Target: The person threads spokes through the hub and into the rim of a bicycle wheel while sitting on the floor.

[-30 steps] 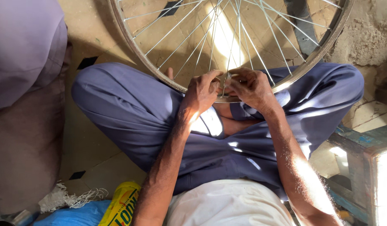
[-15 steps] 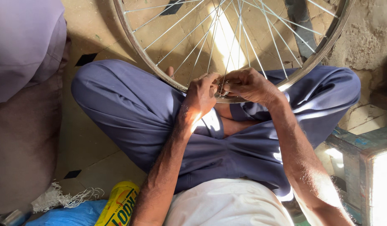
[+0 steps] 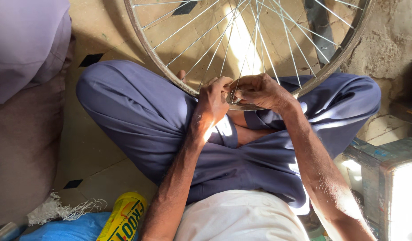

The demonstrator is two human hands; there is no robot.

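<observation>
A bare metal bicycle wheel rim (image 3: 145,53) with thin silver spokes (image 3: 223,49) stands upright against my crossed legs in blue-grey trousers (image 3: 139,120). My left hand (image 3: 213,100) grips the bottom of the rim from the near side. My right hand (image 3: 259,90) is closed over the same spot, its fingers pinched around a small metal tool at a spoke's base. What lies between the fingertips is mostly hidden.
I sit cross-legged on a tan tiled floor (image 3: 94,147). A lilac cloth (image 3: 27,44) and a brown sack (image 3: 18,151) lie on the left. A yellow packet (image 3: 123,216), blue plastic and frayed white string sit at the bottom left. A worn blue wooden box (image 3: 384,165) stands on the right.
Both hands stay at the bottom of the rim. My right hand has shifted slightly over the spoke end, and the view has drifted a little.
</observation>
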